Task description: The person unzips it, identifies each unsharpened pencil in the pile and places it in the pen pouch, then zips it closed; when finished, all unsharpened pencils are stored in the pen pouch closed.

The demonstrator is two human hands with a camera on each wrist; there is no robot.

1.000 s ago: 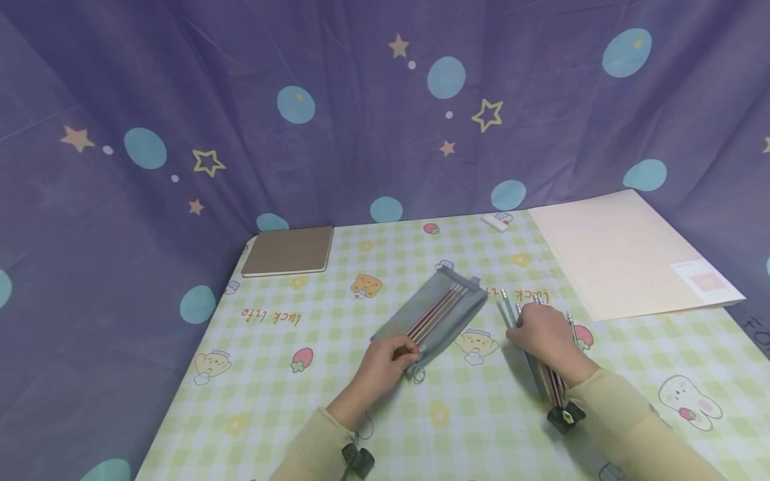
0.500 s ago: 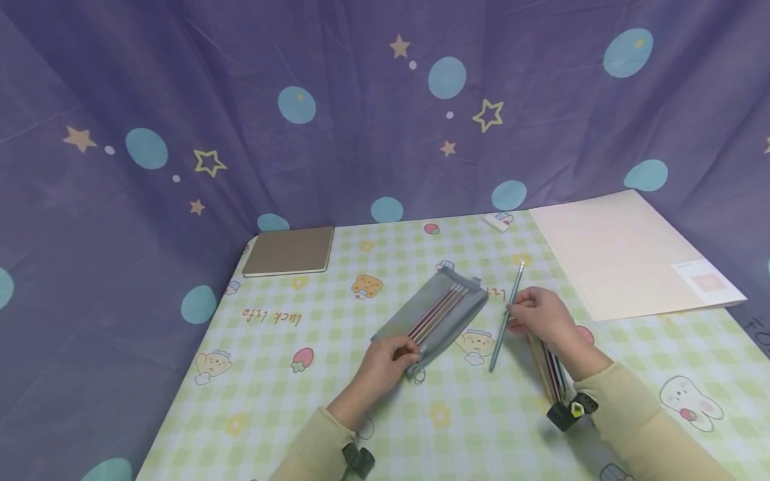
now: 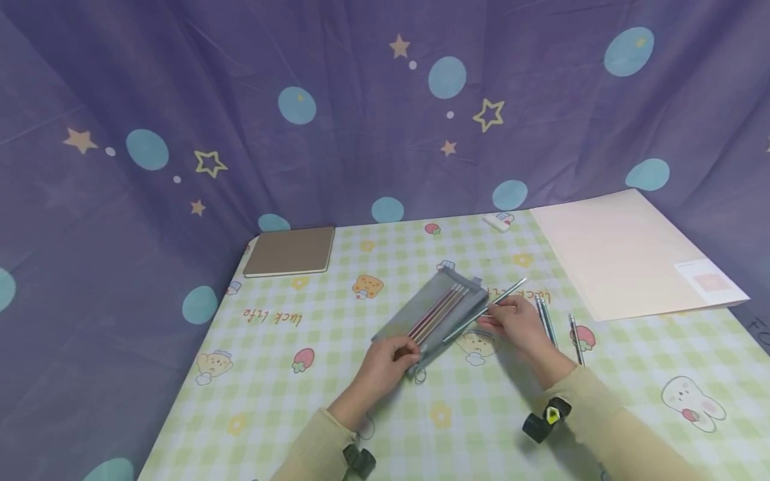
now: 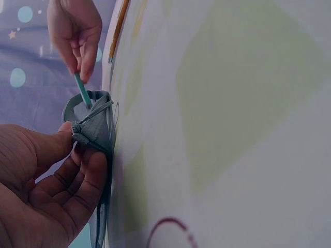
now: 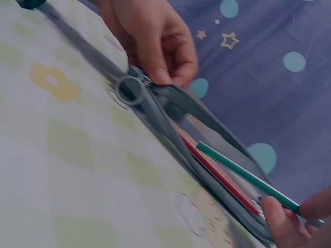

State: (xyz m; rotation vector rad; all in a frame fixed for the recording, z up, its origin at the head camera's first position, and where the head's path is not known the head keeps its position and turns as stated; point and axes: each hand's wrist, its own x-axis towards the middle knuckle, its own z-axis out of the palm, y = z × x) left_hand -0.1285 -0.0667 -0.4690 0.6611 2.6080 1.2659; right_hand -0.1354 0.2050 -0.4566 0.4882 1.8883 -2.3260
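A grey-green zip pencil case (image 3: 409, 304) lies slanted in the middle of the table, several pencils (image 3: 434, 315) showing through its sheer side. My left hand (image 3: 385, 364) pinches its near corner by the zip, as the left wrist view also shows. Between the thumb and fingers of my right hand (image 3: 522, 327) is a green pencil (image 3: 466, 325), held aslant over the case's right edge. In the right wrist view the zip gapes, and the green pencil's (image 5: 243, 174) end lies within the opening, above a red pencil (image 5: 217, 175).
Loose pencils (image 3: 546, 322) lie right of the case, partly hidden by my right forearm; another pencil (image 3: 576, 339) lies beside them. A brown notebook (image 3: 290, 251) is at the back left, a white eraser (image 3: 496, 222) at the back, and large cream sheets (image 3: 625, 257) at the right.
My right hand has picked the green pencil from the loose bunch, carried it left and tilted it over the case opening. The left hand keeps its hold on the case.
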